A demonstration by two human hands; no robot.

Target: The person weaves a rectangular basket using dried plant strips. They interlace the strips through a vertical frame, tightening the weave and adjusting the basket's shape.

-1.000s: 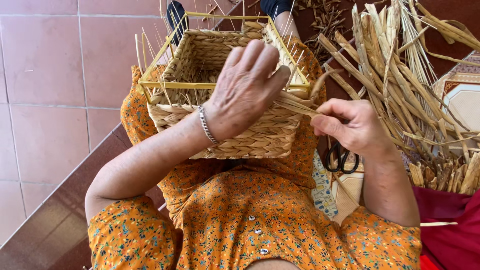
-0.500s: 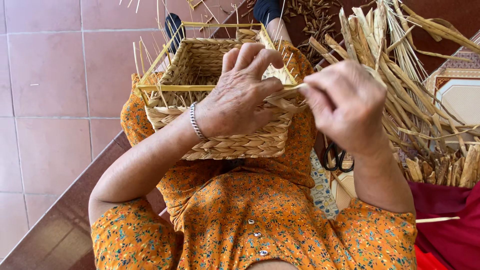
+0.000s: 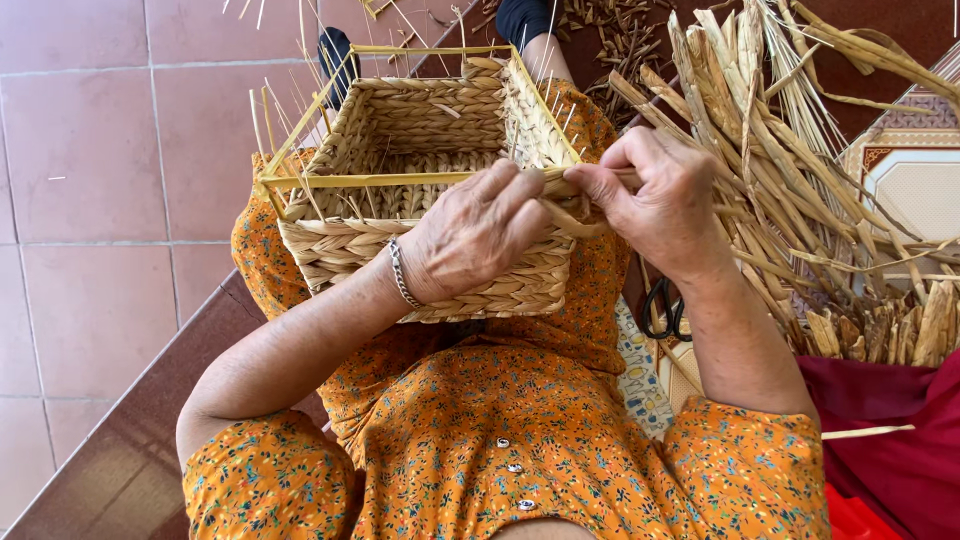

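Note:
A square woven straw basket (image 3: 420,130) with a yellow frame rim and thin upright stakes rests on my lap, over an orange flowered dress. My left hand (image 3: 470,235) lies on the basket's near wall at the right corner, fingers pressing the weave. My right hand (image 3: 650,200) is at that same corner, pinching a flat straw strand (image 3: 570,215) that runs from the basket's rim to my fingers. A metal bracelet (image 3: 400,275) circles my left wrist.
A big bundle of dried straw strands (image 3: 800,150) lies to the right. Black-handled scissors (image 3: 662,305) sit below my right wrist. Red cloth (image 3: 890,440) is at the lower right, tiled floor (image 3: 100,200) on the left, straw scraps at the top.
My right hand has moved left from beside the straw bundle to the basket's right corner, bringing the strand in. My left hand has slid down the near wall.

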